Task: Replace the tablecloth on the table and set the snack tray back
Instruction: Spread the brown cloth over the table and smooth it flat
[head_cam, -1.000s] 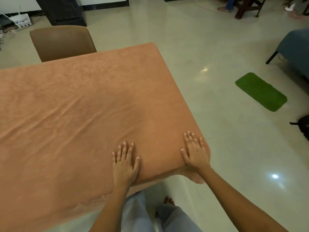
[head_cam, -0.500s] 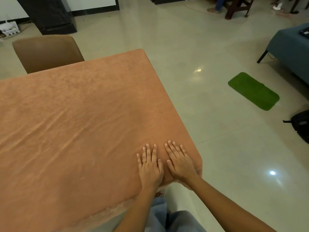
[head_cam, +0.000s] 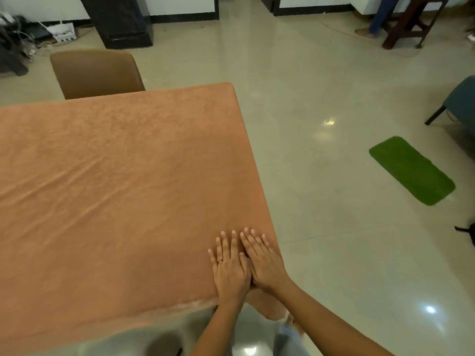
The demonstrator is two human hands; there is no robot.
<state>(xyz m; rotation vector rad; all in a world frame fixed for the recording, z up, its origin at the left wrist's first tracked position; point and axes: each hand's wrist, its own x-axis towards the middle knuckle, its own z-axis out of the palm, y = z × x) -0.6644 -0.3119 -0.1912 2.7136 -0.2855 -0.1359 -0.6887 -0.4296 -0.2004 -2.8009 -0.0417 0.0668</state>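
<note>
An orange-brown tablecloth [head_cam: 123, 181] covers the whole table, with shallow wrinkles running across its left and middle. Its near right corner hangs down over the edge. My left hand [head_cam: 230, 265], with a ring on one finger, lies flat on the cloth near that corner, fingers spread. My right hand [head_cam: 262, 258] lies flat right beside it, touching it, palm down on the cloth. Neither hand holds anything. No snack tray is in view.
A brown chair [head_cam: 95, 73] stands at the table's far side. A green mat [head_cam: 411, 169] lies on the glossy tiled floor to the right, with a blue-grey seat [head_cam: 460, 98] beyond it. A dark cabinet [head_cam: 120, 19] and cables sit at the back; a person's legs show by a wooden stool [head_cam: 408, 19].
My two hands, apart a second ago, have slid together at the near right corner of the cloth. My head has shifted, so the table sits lower in view.
</note>
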